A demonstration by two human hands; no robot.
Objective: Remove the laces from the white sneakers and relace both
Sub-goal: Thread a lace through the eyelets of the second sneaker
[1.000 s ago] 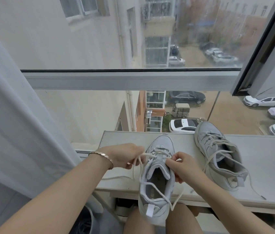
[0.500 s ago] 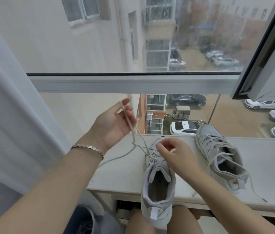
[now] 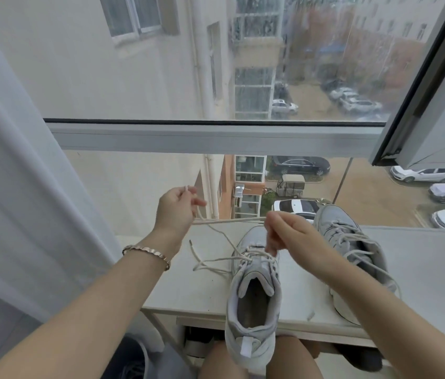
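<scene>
A white sneaker [image 3: 254,302] lies between my knees with its heel toward me and its toe on the desk [image 3: 421,272]. Its white lace [image 3: 227,221] is loosened at the top eyelets. My left hand [image 3: 176,210] is raised at the left and pinches the lace near its tip. My right hand [image 3: 288,232] pinches the same lace just above the sneaker's tongue, so a stretch runs level between both hands. More of the lace hangs in loops onto the desk left of the shoe. The second white sneaker [image 3: 352,250] lies laced at the right, partly behind my right forearm.
The desk stands against a large window [image 3: 216,138] with a grey frame bar across the middle. A white curtain [image 3: 19,187] hangs at the left. An open window sash [image 3: 434,105] juts in at the upper right. My bare knees sit under the desk's front edge.
My left hand has dropped lower and moved right while keeping the lace. My right hand has lifted off the sneaker's eyelets and now pinches the lace, drawing it level between both hands.
</scene>
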